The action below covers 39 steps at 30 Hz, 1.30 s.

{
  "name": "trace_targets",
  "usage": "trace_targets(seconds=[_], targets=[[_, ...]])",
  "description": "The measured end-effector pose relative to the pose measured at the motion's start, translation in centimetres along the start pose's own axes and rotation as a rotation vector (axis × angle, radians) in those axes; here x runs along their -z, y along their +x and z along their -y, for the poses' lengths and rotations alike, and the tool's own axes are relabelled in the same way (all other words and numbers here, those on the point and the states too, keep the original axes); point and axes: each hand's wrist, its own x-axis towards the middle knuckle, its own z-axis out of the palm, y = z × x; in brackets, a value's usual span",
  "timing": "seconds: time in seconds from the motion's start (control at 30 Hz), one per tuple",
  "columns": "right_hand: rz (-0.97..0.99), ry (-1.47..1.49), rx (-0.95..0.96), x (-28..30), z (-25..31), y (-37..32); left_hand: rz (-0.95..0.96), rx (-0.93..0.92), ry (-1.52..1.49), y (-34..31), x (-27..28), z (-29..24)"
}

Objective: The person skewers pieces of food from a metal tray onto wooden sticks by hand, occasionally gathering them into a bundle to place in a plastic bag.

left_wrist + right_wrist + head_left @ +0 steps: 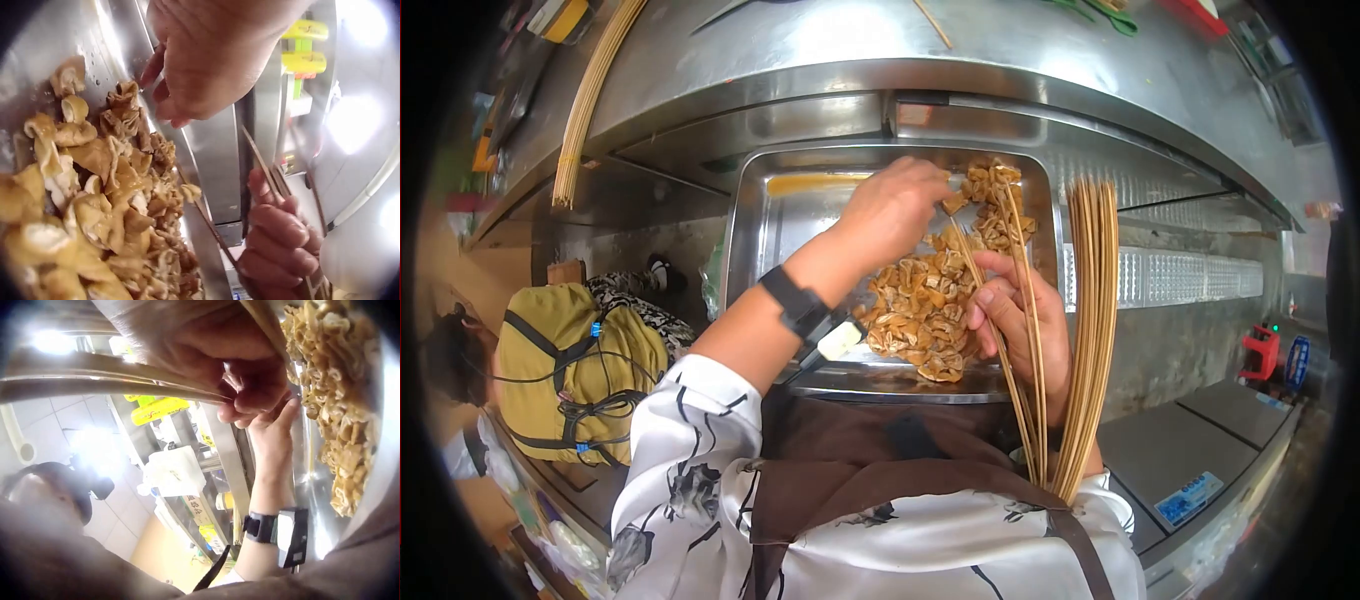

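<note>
Glossy golden-brown, curled food pieces [915,305], pale in places, lie heaped in a rectangular silver metal tray [785,225]. The right hand [1032,325] has its fingers curled around thin tan wooden skewers [1023,255]; the left hand [895,212] hovers bent-fingered, its hold unclear.

Tray [792,228] of glossy metal, skewers [1092,320] of matt wood

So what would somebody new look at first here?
Probably the big heap of curly brown pieces, piled in the shiny metal tray in the middle. Next, the long bundle of thin sticks beside the right hand. Then maybe the yellow-green shape with black straps, off to the left.
</note>
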Motion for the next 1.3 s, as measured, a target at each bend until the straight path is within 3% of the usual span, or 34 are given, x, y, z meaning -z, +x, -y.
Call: trace_targets(seconds=[0.07, 0.3, 0.43, 0.5, 0.53, 0.6, 0.63, 0.87, 1.3], targets=[[-0.003, -0.007, 0.021, 0.1, 0.3, 0.0, 0.119, -0.194, 0.073, 1.3, -1.0, 0.4], [0.004, -0.012, 0.027, 0.7, -0.2, 0.2, 0.253, -0.211, 0.028, 2.8, -2.2, 2.2], [-0.015, -0.015, 0.041, 0.9, -0.1, 0.0, 0.21, -0.142, -0.061, 1.8, -1.6, 1.7], [-0.024, -0.006, 0.029, 0.8, 0.1, -0.2, 0.079, 0.331, -0.73, 0.4, -1.0, 1.3], [-0.018, 0.0, 0.033, 0.8, 0.0, -0.2, 0.078, 0.331, -0.721, -0.3, 0.0, 0.7], [-0.002, 0.003, 0.069, 0.5, -0.4, -0.1, 0.049, 0.461, -1.263, -1.5, 2.6, -0.6], [-0.002, -0.019, 0.057, 0.2, -0.4, -0.2, 0.049, 0.475, -1.363, -2.3, 3.5, -0.9], [0.076, -0.092, 0.038, -2.3, 0.3, -1.3, -0.101, 0.494, -1.469, -6.0, 5.3, -1.0], [0.163, -0.152, 0.044, -4.4, 0.5, -2.4, -0.209, 0.584, -1.452, -7.9, 4.7, -3.3]])
